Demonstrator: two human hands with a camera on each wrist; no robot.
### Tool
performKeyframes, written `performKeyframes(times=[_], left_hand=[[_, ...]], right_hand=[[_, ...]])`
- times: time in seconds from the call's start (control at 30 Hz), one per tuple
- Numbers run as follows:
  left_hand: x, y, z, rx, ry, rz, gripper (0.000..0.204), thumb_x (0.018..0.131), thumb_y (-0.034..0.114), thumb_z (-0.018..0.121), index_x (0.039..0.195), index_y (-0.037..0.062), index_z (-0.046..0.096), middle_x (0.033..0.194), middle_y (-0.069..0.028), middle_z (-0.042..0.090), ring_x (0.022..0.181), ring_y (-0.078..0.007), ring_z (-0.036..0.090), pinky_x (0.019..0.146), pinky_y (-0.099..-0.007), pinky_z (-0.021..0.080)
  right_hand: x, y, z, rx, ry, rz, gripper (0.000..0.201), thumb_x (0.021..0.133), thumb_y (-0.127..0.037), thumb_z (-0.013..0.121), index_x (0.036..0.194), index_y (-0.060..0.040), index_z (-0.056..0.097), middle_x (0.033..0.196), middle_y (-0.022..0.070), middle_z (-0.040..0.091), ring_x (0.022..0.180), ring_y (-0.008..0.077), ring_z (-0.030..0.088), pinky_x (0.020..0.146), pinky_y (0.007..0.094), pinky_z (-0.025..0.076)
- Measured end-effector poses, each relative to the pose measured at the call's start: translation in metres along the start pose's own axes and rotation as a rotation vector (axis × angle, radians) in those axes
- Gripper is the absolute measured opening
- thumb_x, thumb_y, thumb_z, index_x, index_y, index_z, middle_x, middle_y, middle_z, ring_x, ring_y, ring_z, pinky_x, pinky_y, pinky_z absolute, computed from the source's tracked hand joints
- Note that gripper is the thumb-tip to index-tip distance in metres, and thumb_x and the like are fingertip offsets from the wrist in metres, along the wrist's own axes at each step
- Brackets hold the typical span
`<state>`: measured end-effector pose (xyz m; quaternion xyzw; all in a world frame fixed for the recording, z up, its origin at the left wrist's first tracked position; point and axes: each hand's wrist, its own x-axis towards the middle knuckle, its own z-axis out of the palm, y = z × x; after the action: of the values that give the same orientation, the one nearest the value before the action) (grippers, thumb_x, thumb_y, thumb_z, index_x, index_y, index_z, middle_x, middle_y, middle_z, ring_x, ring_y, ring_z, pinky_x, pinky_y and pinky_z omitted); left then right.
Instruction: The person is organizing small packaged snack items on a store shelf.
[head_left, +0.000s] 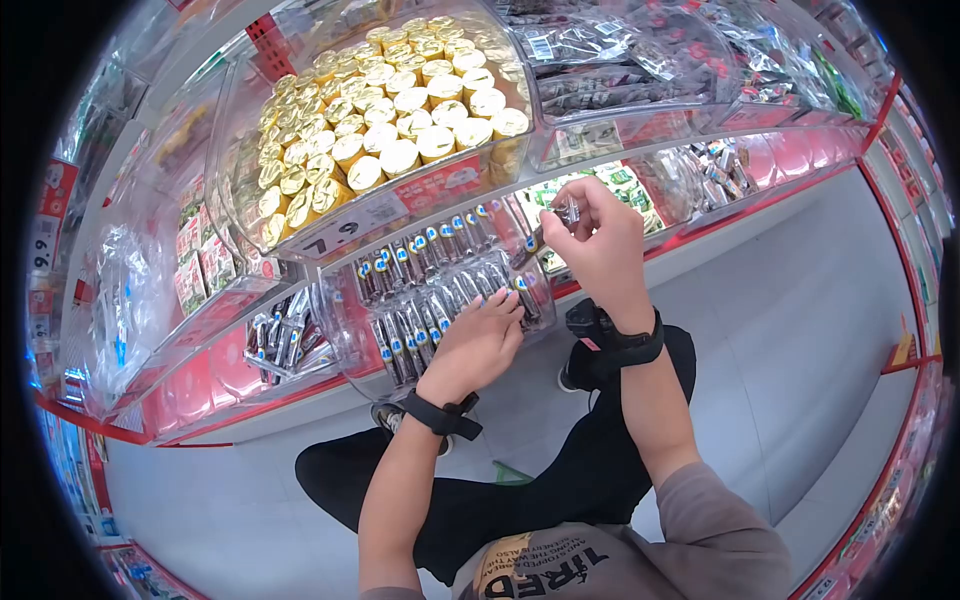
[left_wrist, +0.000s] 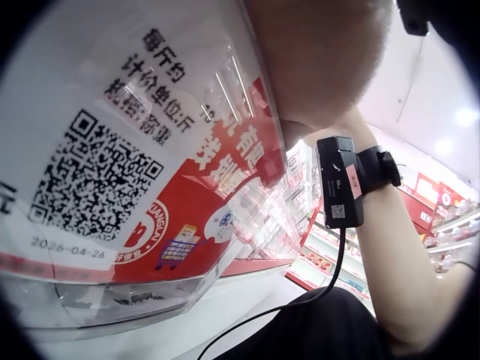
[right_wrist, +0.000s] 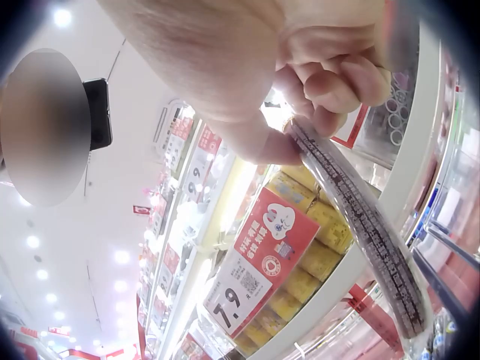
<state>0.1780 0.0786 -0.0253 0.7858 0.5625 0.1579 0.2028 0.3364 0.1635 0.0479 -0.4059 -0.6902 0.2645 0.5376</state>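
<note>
In the head view my right hand [head_left: 605,245] pinches one end of a long, dark, clear-wrapped stick [head_left: 530,245] above the right end of a clear bin. The right wrist view shows the thumb and fingers of that hand [right_wrist: 322,82] on the tip of the stick [right_wrist: 367,225], which slants down to the right. My left hand [head_left: 478,342] rests, fingers extended, on the rows of similar wrapped sticks [head_left: 400,335] in the bin. Only part of the left hand [left_wrist: 322,60] shows in the left wrist view, its fingers hidden behind a price label [left_wrist: 97,172].
Above the sticks, an upper bin holds gold-wrapped rolls [head_left: 400,155] behind a 7.9 label [head_left: 345,228]. Loose dark packets [head_left: 285,335] lie at the left, and green-and-white packets [head_left: 640,205] at the right. My black-trousered legs [head_left: 540,450] are bent below the shelf.
</note>
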Motion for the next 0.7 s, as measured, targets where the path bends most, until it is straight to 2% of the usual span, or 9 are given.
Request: performKeyframes(times=[0.03,0.13,0.17,0.27,0.37,0.47,0.57,0.63,0.7], left_hand=[[0.0,0.0,-0.001,0.0,0.004,0.006,0.037,0.091,0.018,0.037,0.113,-0.0039,0.057,0.128,-0.0157,0.051,0.126,-0.0276,0.04,0.108,-0.0421,0.026],[0.0,0.003,-0.002,-0.035,0.013,-0.034,0.037,0.091,0.019,0.04,0.115,-0.0042,0.055,0.129,-0.0159,0.05,0.126,-0.0282,0.04,0.107,-0.0416,0.027],[0.0,0.004,-0.003,-0.051,0.015,-0.056,0.037,0.091,0.019,0.041,0.116,-0.0042,0.054,0.13,-0.0161,0.049,0.126,-0.0285,0.04,0.107,-0.0415,0.027],[-0.002,0.005,0.0,-0.075,0.206,-0.031,0.04,0.09,0.021,0.043,0.121,-0.0046,0.049,0.133,-0.0206,0.044,0.128,-0.0328,0.036,0.107,-0.042,0.027],[0.003,-0.002,0.005,0.068,0.068,-0.072,0.044,0.09,0.023,0.043,0.125,-0.005,0.044,0.134,-0.0257,0.039,0.129,-0.0372,0.032,0.108,-0.0423,0.025],[0.004,-0.002,0.003,0.067,0.015,-0.085,0.047,0.091,0.024,0.042,0.127,-0.0054,0.042,0.134,-0.0284,0.037,0.13,-0.0389,0.029,0.108,-0.0423,0.023],[0.003,-0.009,0.012,0.016,0.076,-0.055,0.046,0.089,0.026,0.045,0.122,-0.0067,0.044,0.131,-0.0286,0.04,0.127,-0.0401,0.034,0.106,-0.0466,0.025],[0.002,-0.005,0.006,-0.055,0.14,-0.088,0.045,0.089,0.026,0.046,0.12,-0.0071,0.047,0.132,-0.0279,0.039,0.127,-0.0391,0.035,0.104,-0.0436,0.029],[0.0,0.001,-0.002,-0.161,0.229,-0.148,0.044,0.089,0.027,0.047,0.117,-0.0075,0.049,0.134,-0.0273,0.038,0.127,-0.0382,0.035,0.103,-0.0414,0.032]], right_hand=[[0.0,-0.001,0.001,-0.005,0.005,0.001,0.014,0.074,-0.009,0.068,0.082,-0.0038,0.057,0.053,-0.005,0.043,0.045,0.0003,0.033,0.042,0.0197,0.023],[0.0,-0.006,0.0,-0.016,0.026,0.018,0.016,0.071,-0.009,0.067,0.08,-0.0031,0.056,0.055,0.001,0.046,0.046,0.0063,0.04,0.043,0.023,0.032],[0.0,-0.005,0.0,-0.007,0.039,0.017,0.016,0.071,-0.009,0.068,0.08,-0.0033,0.056,0.055,0.0007,0.046,0.046,0.0059,0.039,0.043,0.0228,0.032],[-0.002,-0.003,0.001,0.019,0.063,0.024,0.015,0.072,-0.009,0.068,0.08,-0.0039,0.056,0.056,0.0,0.047,0.045,0.005,0.038,0.042,0.0225,0.03],[0.0,-0.003,0.001,0.03,0.066,0.025,0.015,0.072,-0.008,0.068,0.08,-0.0043,0.056,0.057,-0.0004,0.047,0.045,0.0047,0.038,0.042,0.0224,0.029],[-0.003,-0.001,0.004,0.035,0.06,0.022,0.015,0.072,-0.008,0.068,0.08,-0.0045,0.056,0.057,-0.0004,0.047,0.045,0.005,0.038,0.042,0.0222,0.029],[-0.003,-0.004,0.007,0.011,0.058,-0.005,0.014,0.073,-0.008,0.068,0.082,-0.0045,0.056,0.056,-0.002,0.046,0.046,0.0035,0.037,0.043,0.0212,0.028],[-0.004,-0.006,0.008,-0.01,0.058,-0.028,0.013,0.076,-0.008,0.067,0.083,-0.0045,0.057,0.054,-0.0052,0.044,0.046,-0.0001,0.034,0.043,0.0195,0.023],[-0.006,-0.008,0.009,-0.005,0.051,-0.037,0.014,0.075,-0.008,0.067,0.084,-0.0048,0.057,0.053,-0.0049,0.041,0.045,0.0007,0.033,0.043,0.0202,0.023]])
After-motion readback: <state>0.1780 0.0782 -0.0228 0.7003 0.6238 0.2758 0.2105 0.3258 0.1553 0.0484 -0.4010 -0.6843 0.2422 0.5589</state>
